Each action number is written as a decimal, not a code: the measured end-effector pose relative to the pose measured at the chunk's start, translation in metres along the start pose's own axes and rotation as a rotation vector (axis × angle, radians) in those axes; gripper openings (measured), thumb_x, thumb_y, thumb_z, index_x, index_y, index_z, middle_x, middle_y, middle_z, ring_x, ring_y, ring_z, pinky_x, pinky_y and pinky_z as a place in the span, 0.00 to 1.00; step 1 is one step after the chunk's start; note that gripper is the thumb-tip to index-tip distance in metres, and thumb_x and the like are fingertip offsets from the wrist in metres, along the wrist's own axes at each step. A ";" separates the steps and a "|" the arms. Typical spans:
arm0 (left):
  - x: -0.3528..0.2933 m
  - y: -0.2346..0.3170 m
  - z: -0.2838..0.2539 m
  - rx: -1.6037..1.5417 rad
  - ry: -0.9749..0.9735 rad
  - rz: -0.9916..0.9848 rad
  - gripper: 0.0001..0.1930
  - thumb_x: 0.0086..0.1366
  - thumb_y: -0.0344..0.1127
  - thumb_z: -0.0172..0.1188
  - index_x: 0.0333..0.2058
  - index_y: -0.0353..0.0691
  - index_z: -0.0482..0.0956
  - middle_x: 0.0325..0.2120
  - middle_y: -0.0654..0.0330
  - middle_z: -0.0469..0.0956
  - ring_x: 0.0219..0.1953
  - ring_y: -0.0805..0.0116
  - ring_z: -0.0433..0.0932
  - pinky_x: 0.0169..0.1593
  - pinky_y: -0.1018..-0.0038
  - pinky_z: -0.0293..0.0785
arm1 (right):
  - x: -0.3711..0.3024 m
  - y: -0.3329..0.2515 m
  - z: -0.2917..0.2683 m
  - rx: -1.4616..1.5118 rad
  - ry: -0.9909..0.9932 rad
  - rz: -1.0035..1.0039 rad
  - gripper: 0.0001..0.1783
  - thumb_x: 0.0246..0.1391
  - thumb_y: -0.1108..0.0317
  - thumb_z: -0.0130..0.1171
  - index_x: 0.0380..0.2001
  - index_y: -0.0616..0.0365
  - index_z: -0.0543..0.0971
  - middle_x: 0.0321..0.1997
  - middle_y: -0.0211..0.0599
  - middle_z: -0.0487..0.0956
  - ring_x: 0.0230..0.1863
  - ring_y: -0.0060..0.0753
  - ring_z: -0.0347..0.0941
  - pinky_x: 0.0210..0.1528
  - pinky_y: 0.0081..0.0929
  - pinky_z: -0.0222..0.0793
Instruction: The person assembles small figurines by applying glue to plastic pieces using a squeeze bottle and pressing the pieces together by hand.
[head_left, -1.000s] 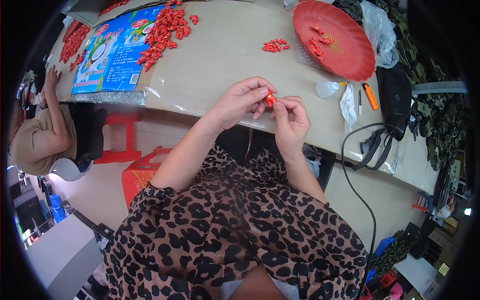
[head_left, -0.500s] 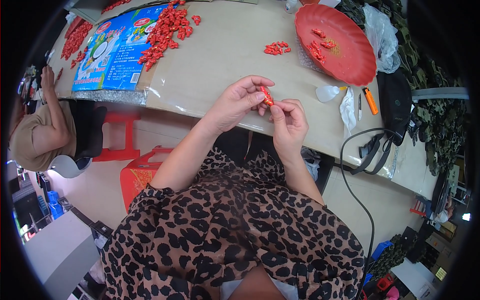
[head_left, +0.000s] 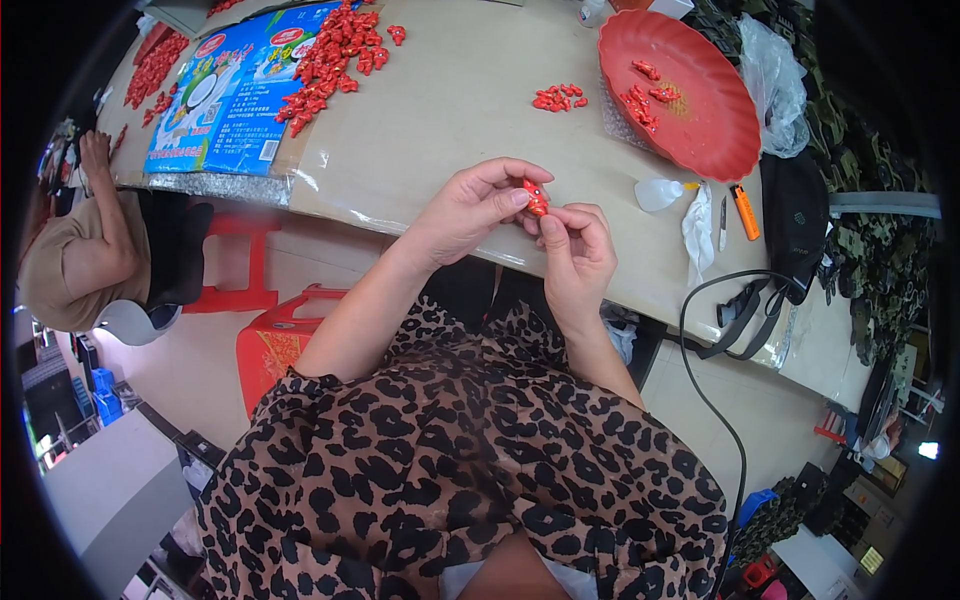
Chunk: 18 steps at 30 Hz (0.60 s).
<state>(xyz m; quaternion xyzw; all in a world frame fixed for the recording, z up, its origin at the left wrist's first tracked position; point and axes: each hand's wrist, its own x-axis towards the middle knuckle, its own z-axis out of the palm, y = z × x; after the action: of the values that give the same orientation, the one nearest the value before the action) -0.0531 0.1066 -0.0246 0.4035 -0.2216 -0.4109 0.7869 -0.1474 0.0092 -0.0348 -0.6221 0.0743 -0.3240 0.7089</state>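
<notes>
A small glossy red figurine (head_left: 535, 198) with gold and dark marks is pinched between my two hands, just above the table's near edge. My left hand (head_left: 482, 208) grips its upper part with thumb and fingers. The thumb and forefinger of my right hand (head_left: 577, 250) hold its lower end. Beyond my hands lies a small group of similar red pieces (head_left: 560, 97). Several more rest in a red scalloped dish (head_left: 718, 140) at the far right. A large heap of them (head_left: 335, 65) covers part of a blue printed cardboard sheet (head_left: 225, 140) at the far left.
Right of my hands lie a small white squeeze bottle (head_left: 658, 194), a white cloth (head_left: 698, 235), a thin blade tool (head_left: 723, 222), an orange cutter (head_left: 745, 212) and a black bag (head_left: 797, 225). A black cable (head_left: 690, 350) hangs over the edge. Another person (head_left: 85, 255) sits at left, near red stools (head_left: 235, 265).
The figurine has turned slightly between my fingers, and a dark spot now shows near its top. My hands stay nearly in place; the whole view has shifted a little.
</notes>
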 end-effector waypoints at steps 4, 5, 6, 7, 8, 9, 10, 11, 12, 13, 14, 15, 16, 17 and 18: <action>-0.001 -0.001 -0.002 0.042 0.025 -0.006 0.11 0.58 0.28 0.49 0.39 0.32 0.69 0.26 0.62 0.71 0.26 0.77 0.69 0.33 0.82 0.69 | 0.001 -0.003 -0.004 0.060 -0.014 0.167 0.04 0.48 0.75 0.51 0.28 0.64 0.70 0.26 0.31 0.69 0.20 0.14 0.63 0.22 0.09 0.59; -0.001 -0.001 -0.002 0.040 0.027 -0.008 0.11 0.58 0.28 0.49 0.39 0.32 0.69 0.26 0.62 0.71 0.26 0.77 0.69 0.33 0.82 0.69 | 0.003 -0.006 -0.006 0.059 -0.014 0.170 0.04 0.48 0.75 0.51 0.28 0.64 0.70 0.26 0.31 0.69 0.20 0.14 0.63 0.22 0.09 0.59; -0.001 -0.002 -0.002 0.052 0.045 -0.002 0.10 0.57 0.28 0.49 0.38 0.32 0.69 0.25 0.62 0.71 0.26 0.77 0.69 0.32 0.82 0.69 | 0.005 -0.010 -0.006 0.092 -0.013 0.274 0.04 0.48 0.74 0.52 0.28 0.64 0.70 0.24 0.29 0.70 0.19 0.12 0.63 0.20 0.09 0.58; -0.001 -0.002 -0.002 0.063 0.064 0.003 0.10 0.57 0.28 0.50 0.38 0.32 0.70 0.25 0.62 0.72 0.25 0.78 0.69 0.32 0.83 0.69 | 0.006 -0.013 -0.007 0.125 -0.011 0.378 0.05 0.48 0.73 0.52 0.28 0.64 0.71 0.22 0.28 0.70 0.18 0.11 0.63 0.18 0.08 0.57; -0.001 -0.002 -0.001 0.062 0.063 0.001 0.10 0.57 0.28 0.50 0.38 0.32 0.70 0.25 0.62 0.72 0.25 0.78 0.69 0.32 0.83 0.69 | 0.008 -0.014 -0.009 0.125 -0.009 0.379 0.05 0.48 0.73 0.52 0.28 0.64 0.71 0.22 0.28 0.70 0.18 0.11 0.63 0.18 0.08 0.57; 0.000 -0.001 -0.001 0.061 0.072 -0.027 0.10 0.57 0.28 0.50 0.38 0.32 0.70 0.25 0.60 0.72 0.25 0.76 0.69 0.31 0.82 0.69 | 0.010 -0.014 -0.010 0.125 -0.028 0.400 0.05 0.48 0.73 0.52 0.28 0.64 0.70 0.22 0.29 0.71 0.17 0.11 0.63 0.17 0.08 0.57; 0.000 -0.001 -0.001 0.060 0.080 -0.054 0.10 0.56 0.27 0.50 0.38 0.32 0.70 0.26 0.58 0.72 0.25 0.74 0.69 0.31 0.81 0.69 | 0.012 -0.014 -0.012 0.126 -0.047 0.422 0.06 0.47 0.73 0.52 0.28 0.64 0.70 0.22 0.29 0.72 0.16 0.11 0.63 0.16 0.09 0.57; 0.000 -0.001 -0.001 0.059 0.079 -0.057 0.10 0.56 0.27 0.50 0.38 0.32 0.70 0.26 0.58 0.72 0.25 0.74 0.69 0.31 0.81 0.69 | 0.013 -0.015 -0.013 0.125 -0.045 0.423 0.06 0.47 0.73 0.52 0.28 0.64 0.70 0.22 0.29 0.72 0.16 0.11 0.63 0.16 0.09 0.57; 0.000 0.000 -0.001 0.082 0.076 -0.070 0.11 0.56 0.26 0.50 0.38 0.31 0.70 0.26 0.58 0.72 0.25 0.75 0.70 0.31 0.81 0.69 | 0.015 -0.015 -0.014 0.150 -0.061 0.459 0.05 0.47 0.74 0.52 0.28 0.64 0.70 0.21 0.30 0.72 0.16 0.12 0.63 0.16 0.09 0.58; 0.001 0.001 0.000 0.105 0.071 -0.083 0.11 0.55 0.26 0.51 0.38 0.31 0.69 0.26 0.59 0.73 0.25 0.75 0.70 0.31 0.82 0.69 | 0.017 -0.015 -0.016 0.175 -0.078 0.494 0.05 0.47 0.74 0.52 0.27 0.65 0.70 0.21 0.31 0.72 0.15 0.13 0.63 0.16 0.09 0.58; 0.001 0.002 0.000 0.103 0.068 -0.087 0.11 0.55 0.26 0.51 0.38 0.31 0.69 0.26 0.59 0.73 0.25 0.75 0.70 0.31 0.82 0.69 | 0.019 -0.016 -0.018 0.173 -0.072 0.495 0.05 0.47 0.74 0.52 0.27 0.65 0.70 0.21 0.31 0.72 0.15 0.13 0.63 0.16 0.09 0.58; 0.001 0.004 0.001 0.122 0.058 -0.088 0.11 0.55 0.25 0.51 0.39 0.30 0.69 0.26 0.59 0.73 0.25 0.76 0.70 0.32 0.82 0.69 | 0.021 -0.016 -0.020 0.186 -0.091 0.525 0.05 0.46 0.74 0.52 0.27 0.64 0.70 0.21 0.32 0.72 0.15 0.14 0.64 0.16 0.09 0.59; 0.001 0.004 0.002 0.140 0.049 -0.089 0.12 0.54 0.24 0.51 0.39 0.30 0.69 0.26 0.59 0.73 0.26 0.76 0.71 0.32 0.83 0.69 | 0.022 -0.017 -0.021 0.199 -0.110 0.555 0.05 0.46 0.75 0.53 0.27 0.64 0.70 0.20 0.32 0.72 0.14 0.15 0.64 0.16 0.10 0.60; 0.001 0.004 0.002 0.139 0.047 -0.091 0.12 0.54 0.24 0.51 0.39 0.30 0.69 0.26 0.59 0.73 0.26 0.76 0.71 0.32 0.83 0.69 | 0.023 -0.018 -0.021 0.198 -0.107 0.556 0.05 0.46 0.75 0.53 0.27 0.64 0.70 0.20 0.32 0.72 0.14 0.15 0.64 0.16 0.10 0.60; 0.002 0.004 0.001 0.135 0.051 -0.096 0.12 0.54 0.24 0.51 0.39 0.30 0.69 0.26 0.59 0.73 0.26 0.76 0.71 0.32 0.83 0.69 | 0.025 -0.020 -0.020 0.201 -0.106 0.582 0.05 0.45 0.75 0.53 0.26 0.64 0.70 0.20 0.33 0.72 0.14 0.15 0.64 0.16 0.11 0.61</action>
<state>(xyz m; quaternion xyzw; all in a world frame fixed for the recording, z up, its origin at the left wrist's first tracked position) -0.0511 0.1059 -0.0205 0.4764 -0.2090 -0.4217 0.7427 -0.1454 -0.0216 -0.0131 -0.5173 0.1799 -0.0802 0.8328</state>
